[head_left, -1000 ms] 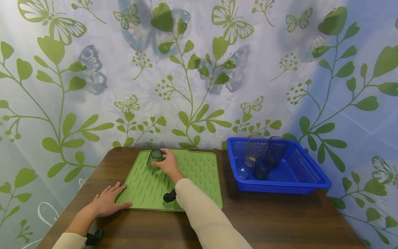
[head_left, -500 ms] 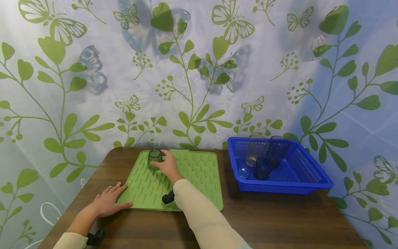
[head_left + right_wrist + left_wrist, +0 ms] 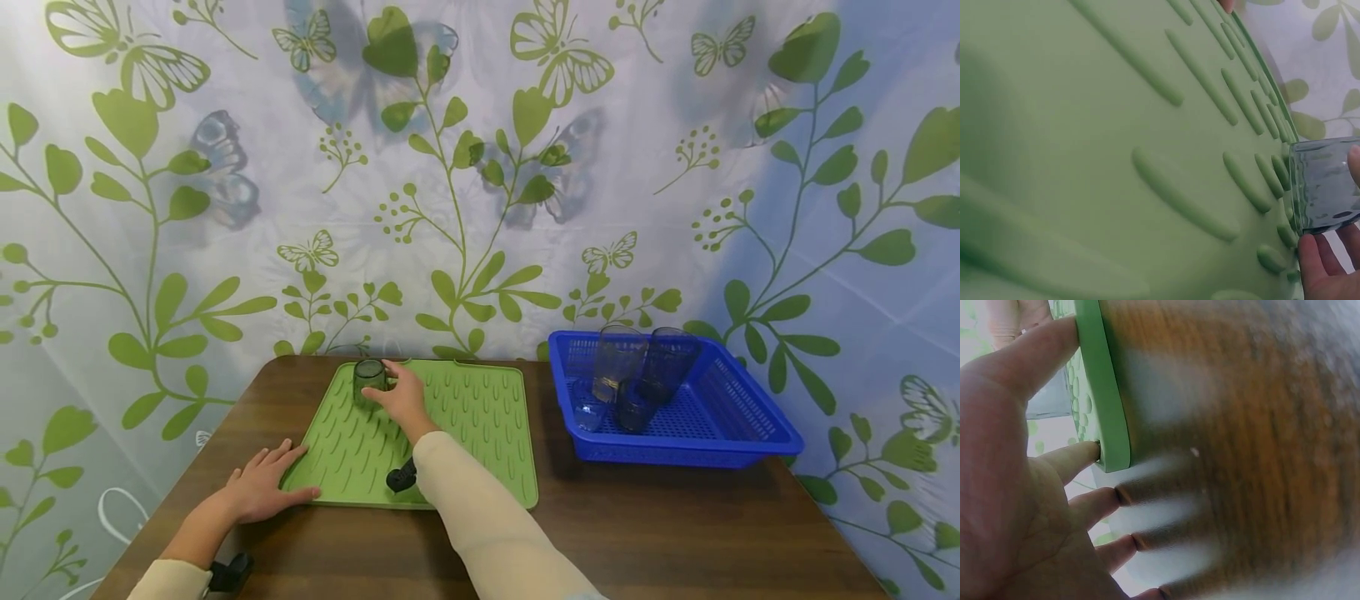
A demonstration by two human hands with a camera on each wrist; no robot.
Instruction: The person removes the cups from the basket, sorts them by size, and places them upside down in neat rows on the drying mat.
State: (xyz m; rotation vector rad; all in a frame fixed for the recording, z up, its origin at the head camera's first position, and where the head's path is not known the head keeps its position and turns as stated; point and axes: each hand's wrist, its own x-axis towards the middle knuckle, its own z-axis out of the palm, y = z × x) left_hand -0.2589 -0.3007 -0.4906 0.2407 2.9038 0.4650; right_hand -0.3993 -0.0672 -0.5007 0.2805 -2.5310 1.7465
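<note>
A small tinted drinking glass (image 3: 368, 377) stands at the back left of the green ribbed drying mat (image 3: 480, 433). My right hand (image 3: 402, 403) grips it from the right, the thumb on the near side and the fingers round the far side. In the right wrist view, one end of the glass (image 3: 1322, 184) is right at the mat's ribbed surface. My left hand (image 3: 262, 487) lies spread at the mat's front left corner. The left wrist view has its thumb and forefinger touching the mat's edge (image 3: 1102, 394), while the other fingertips rest on the wooden table.
A blue plastic basket (image 3: 690, 454) stands to the right of the mat and holds several glasses, among them a tall clear glass (image 3: 617, 367) and a tall dark one (image 3: 667, 367). Behind the brown table (image 3: 637, 525) hangs a curtain (image 3: 480, 167) with leaves and butterflies.
My right hand and the glass have shifted slightly left over the mat, the grip unchanged. My left hand stays where it was.
</note>
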